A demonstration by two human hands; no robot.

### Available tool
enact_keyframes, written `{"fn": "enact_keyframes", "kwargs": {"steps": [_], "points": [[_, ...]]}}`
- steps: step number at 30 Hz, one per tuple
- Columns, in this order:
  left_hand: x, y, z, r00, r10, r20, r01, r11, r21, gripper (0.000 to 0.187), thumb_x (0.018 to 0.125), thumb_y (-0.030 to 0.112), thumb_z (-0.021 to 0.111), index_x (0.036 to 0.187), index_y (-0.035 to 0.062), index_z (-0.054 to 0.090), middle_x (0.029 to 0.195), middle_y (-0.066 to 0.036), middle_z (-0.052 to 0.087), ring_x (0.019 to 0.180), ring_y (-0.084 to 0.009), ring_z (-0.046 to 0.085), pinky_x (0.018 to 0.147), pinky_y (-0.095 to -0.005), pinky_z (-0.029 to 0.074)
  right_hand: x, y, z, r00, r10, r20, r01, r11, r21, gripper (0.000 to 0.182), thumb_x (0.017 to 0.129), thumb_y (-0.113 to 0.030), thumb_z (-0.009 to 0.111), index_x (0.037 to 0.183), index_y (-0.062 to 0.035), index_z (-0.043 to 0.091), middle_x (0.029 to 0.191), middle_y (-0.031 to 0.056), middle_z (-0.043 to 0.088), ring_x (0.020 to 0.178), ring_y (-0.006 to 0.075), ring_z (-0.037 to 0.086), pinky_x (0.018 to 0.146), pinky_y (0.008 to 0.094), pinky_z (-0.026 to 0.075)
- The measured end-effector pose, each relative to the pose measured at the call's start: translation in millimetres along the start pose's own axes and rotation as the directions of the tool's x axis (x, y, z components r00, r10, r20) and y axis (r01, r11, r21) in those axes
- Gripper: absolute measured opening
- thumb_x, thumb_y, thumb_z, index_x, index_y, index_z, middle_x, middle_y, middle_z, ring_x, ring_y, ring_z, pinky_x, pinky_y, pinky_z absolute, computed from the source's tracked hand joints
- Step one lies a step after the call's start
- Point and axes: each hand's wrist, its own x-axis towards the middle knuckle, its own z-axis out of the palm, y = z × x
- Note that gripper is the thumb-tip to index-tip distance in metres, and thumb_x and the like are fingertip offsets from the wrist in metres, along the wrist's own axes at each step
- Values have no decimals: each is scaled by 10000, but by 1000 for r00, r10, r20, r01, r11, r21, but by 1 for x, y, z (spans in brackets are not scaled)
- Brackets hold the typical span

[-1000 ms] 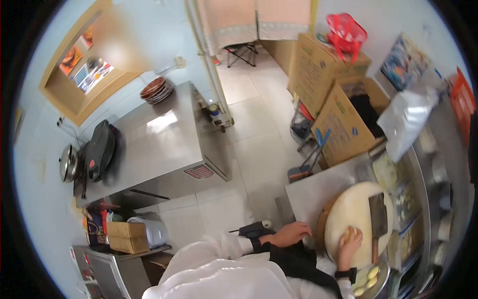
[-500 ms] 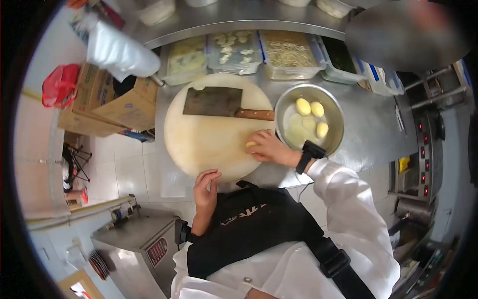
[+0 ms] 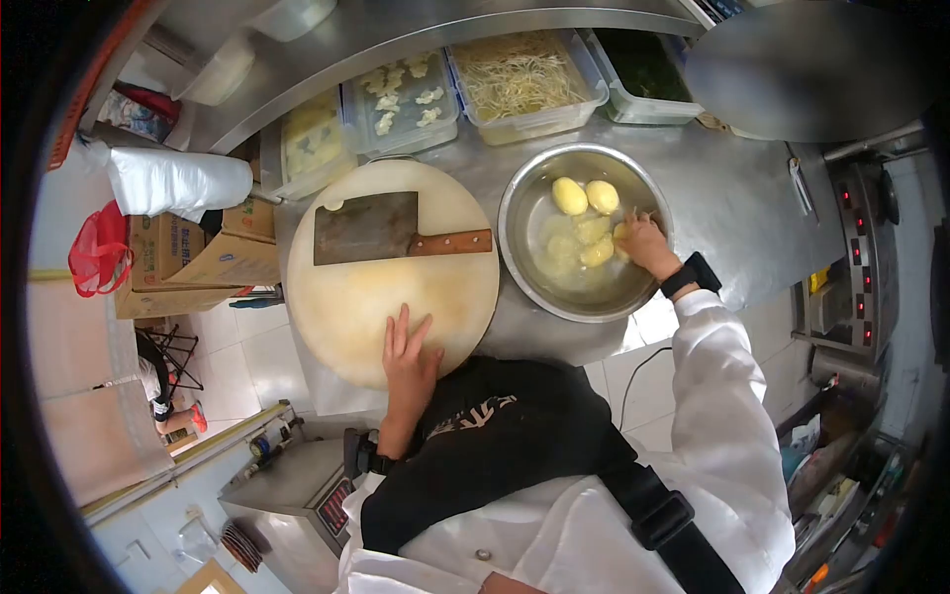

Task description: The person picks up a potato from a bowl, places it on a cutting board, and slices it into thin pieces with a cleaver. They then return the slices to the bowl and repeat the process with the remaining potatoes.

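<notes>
My right hand [image 3: 648,246] reaches into a metal bowl [image 3: 508,238] of water, its fingers curled round a yellow peeled potato [image 3: 621,238] by the right wall. Other potatoes [image 3: 569,196] lie in the bowl, some of them under cloudy water. On the round cutting board [image 3: 396,307] my left hand [image 3: 408,361] rests near the front edge, fingers spread and holding nothing. Behind it, a cleaver [image 3: 366,228] lies flat, its wooden handle pointing towards the bowl. A small pale piece sits at the blade's upper left corner.
Along the back of the steel counter [image 3: 737,198] stand plastic tubs, one with bean sprouts [image 3: 520,79] and one with white pieces [image 3: 406,99]. A steel shelf [image 3: 435,35] overhangs them. To the left are a plastic roll [image 3: 178,180] and cardboard boxes [image 3: 213,252].
My right hand has left the board, where it held a small yellow thing, and moved right into the bowl. My left hand has come onto the board with its fingers spread. The view has shifted.
</notes>
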Motion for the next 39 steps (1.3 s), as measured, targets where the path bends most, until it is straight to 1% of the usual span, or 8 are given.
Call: {"fn": "enact_keyframes", "kwargs": {"steps": [3, 5, 14, 19, 23, 27, 34, 39], "points": [[1, -2, -7, 996, -17, 84, 19, 999, -29, 603, 700, 26, 694, 1262, 139, 504, 1454, -146, 275, 1317, -426, 245, 1054, -450, 290, -5, -13, 22, 992, -125, 29, 128, 963, -238, 391, 734, -155, 632, 1097, -62, 521, 1094, 241, 499, 994, 414, 510, 861, 453, 437], [1, -1, -9, 995, -26, 94, 29, 999, -30, 587, 706, 52, 691, 1257, 141, 510, 1453, -136, 279, 1319, -426, 240, 1050, -462, 285, -7, -20, 25, 933, -351, -85, 357, 930, 81, 329, 735, -106, 588, 1060, -87, 541, 980, 194, 582, 927, 424, 538, 791, 449, 470], [0, 8, -13, 993, -90, 77, 95, 993, -65, 629, 688, 55, 698, 1273, 161, 494, 1455, -107, 280, 1327, -409, 230, 1047, -469, 278, 9, -25, -41, 985, -110, 132, 117, 992, -45, 479, 698, -177, 678, 1116, -35, 489, 1091, 227, 547, 962, 391, 568, 799, 438, 475], [-2, -5, 0, 993, -34, -115, -7, 942, -335, 514, 756, 60, 651, 1246, 89, 498, 1381, -162, 350, 1269, -370, 342, 998, -432, 353, -9, -114, -90, 972, -226, -70, 207, 667, 716, 268, 825, -164, 588, 1037, -19, 512, 950, 172, 600, 905, 270, 595, 783, 374, 464], [8, -3, -22, 985, -84, -153, 5, 888, -460, 474, 791, 83, 626, 1241, 56, 480, 1345, -180, 369, 1229, -355, 387, 979, -405, 373, -46, -249, -61, 898, -433, -75, 308, 498, 811, 255, 865, -200, 570, 1041, -26, 507, 1052, 139, 548, 992, 258, 544, 857, 338, 427], [10, -23, -37, 983, -118, -138, 35, 869, -493, 546, 781, 94, 647, 1281, 61, 431, 1343, -168, 363, 1218, -350, 388, 994, -395, 356, -20, -335, -57, 670, -709, -219, 668, 448, 594, 201, 817, -161, 599, 960, -34, 538, 974, 156, 506, 911, 338, 525, 803, 373, 439], [-4, -46, -42, 993, -85, -80, 53, 938, -342, 729, 647, 4, 724, 1298, 111, 413, 1324, -151, 368, 1197, -347, 397, 1008, -404, 345, 95, -437, -33, 557, -567, -606, 751, 656, 76, 131, 729, -93, 659, 787, 0, 589, 876, 146, 527, 897, 317, 519, 796, 384, 449], [-15, -61, -44, 976, -193, -104, 119, 866, -486, 693, 638, -41, 690, 1267, 112, 443, 1262, -143, 410, 1163, -348, 413, 979, -399, 369, 120, -443, -30, 576, -664, -477, 721, 687, -86, 136, 723, -108, 659, 787, 2, 609, 869, 171, 556, 829, 333, 549, 739, 397, 468]]}}
